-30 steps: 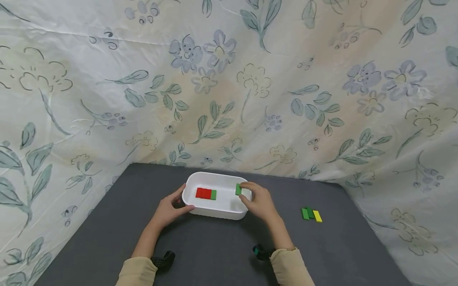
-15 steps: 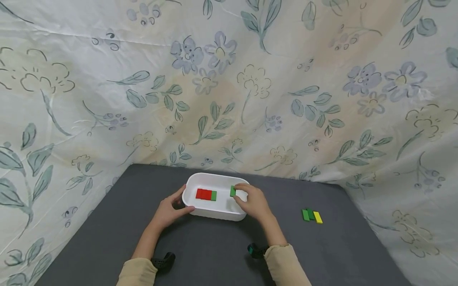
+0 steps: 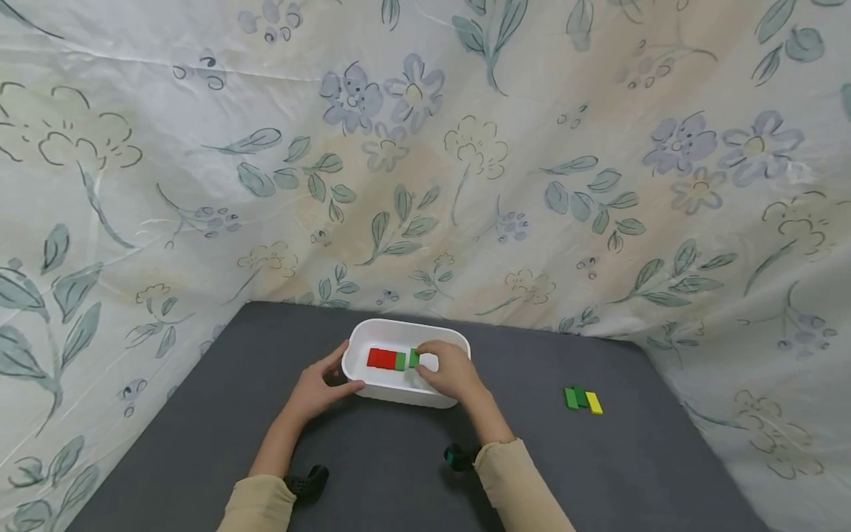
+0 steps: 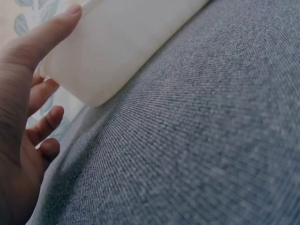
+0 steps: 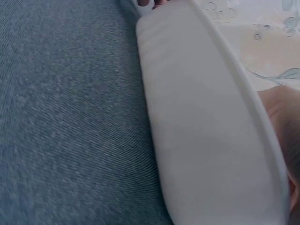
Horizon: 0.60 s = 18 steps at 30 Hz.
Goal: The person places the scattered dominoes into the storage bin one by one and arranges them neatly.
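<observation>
A: What do we see closest to us?
B: We see two tan sleeves [image 3: 259, 510] and black wrist straps [image 3: 309, 482] over the dark gray table [image 3: 385, 473]; then the left hand [image 3: 318, 388] grips the left end of the white tub [image 3: 405, 395], thumb on its rim.
A: And off to the right?
B: We find two green tiles [image 3: 572, 398] and a yellow tile [image 3: 595, 403] close together on the table.
A: What about the right hand [image 3: 452, 369]?
B: It pinches a green tile [image 3: 414, 358] inside the tub; just left of that, a little apart, we spot another green tile [image 3: 400, 361] touching the red tiles [image 3: 382, 359]; behind everything hangs a flowery cloth [image 3: 412, 185].
</observation>
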Each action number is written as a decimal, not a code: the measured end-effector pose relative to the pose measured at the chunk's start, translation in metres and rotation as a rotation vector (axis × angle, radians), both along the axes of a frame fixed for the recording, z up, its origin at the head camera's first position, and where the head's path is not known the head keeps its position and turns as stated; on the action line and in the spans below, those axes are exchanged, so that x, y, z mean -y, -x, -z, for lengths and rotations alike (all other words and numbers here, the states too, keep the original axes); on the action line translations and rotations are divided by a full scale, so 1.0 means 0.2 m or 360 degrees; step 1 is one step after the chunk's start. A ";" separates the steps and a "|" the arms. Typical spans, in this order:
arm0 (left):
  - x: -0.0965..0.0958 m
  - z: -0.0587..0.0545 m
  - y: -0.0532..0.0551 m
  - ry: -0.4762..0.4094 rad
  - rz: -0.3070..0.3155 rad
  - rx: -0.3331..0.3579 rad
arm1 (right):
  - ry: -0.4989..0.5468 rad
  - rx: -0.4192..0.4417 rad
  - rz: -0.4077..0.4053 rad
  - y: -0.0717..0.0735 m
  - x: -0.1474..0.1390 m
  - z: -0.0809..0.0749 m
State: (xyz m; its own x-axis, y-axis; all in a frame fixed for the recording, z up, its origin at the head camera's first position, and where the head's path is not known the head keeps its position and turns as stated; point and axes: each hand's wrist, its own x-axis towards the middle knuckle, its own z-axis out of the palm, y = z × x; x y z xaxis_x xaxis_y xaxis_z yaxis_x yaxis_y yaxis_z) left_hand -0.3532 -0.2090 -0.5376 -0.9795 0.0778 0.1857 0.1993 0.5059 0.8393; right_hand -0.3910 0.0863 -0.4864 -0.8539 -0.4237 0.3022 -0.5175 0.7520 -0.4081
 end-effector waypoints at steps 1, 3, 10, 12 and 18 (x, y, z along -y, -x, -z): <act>0.00 0.00 0.00 0.0001 0.0002 0.0000 | -0.0020 0.0017 0.0006 0.01 0.00 0.01; -0.01 0.00 0.01 -0.0004 0.0005 0.0004 | -0.0038 0.0041 0.0019 0.02 0.01 0.01; 0.00 0.00 0.00 -0.0015 0.0005 0.0004 | -0.0075 0.0107 0.0076 0.04 0.03 0.00; 0.00 0.00 0.00 -0.0014 0.0008 0.0005 | -0.0098 0.0130 0.0092 0.05 0.03 0.00; -0.01 0.00 0.00 -0.0011 0.0008 0.0014 | -0.0178 0.0221 0.0166 0.08 0.04 -0.01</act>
